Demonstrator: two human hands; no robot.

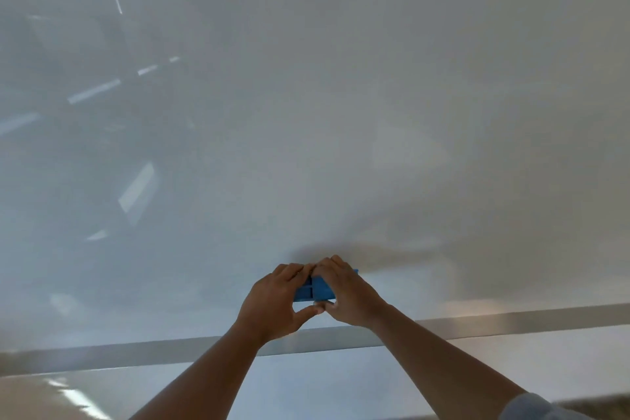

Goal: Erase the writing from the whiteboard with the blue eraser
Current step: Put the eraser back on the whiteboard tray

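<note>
The whiteboard [341, 95] fills nearly the whole head view, glossy and pale, with no writing that I can make out on it. Low in the middle, the blue eraser [315, 289] is pressed flat against the board. My left hand [272, 300] grips its left side, fingers on top and thumb underneath. My right hand [347, 293] grips its right side the same way. The two thumbs touch below the eraser, and the hands hide most of it.
A grey metal strip [170, 353] runs across the board's lower edge, just below my wrists. Under it lies another pale glossy panel [306, 392]. Reflections of ceiling lights [95, 90] streak the board's left half.
</note>
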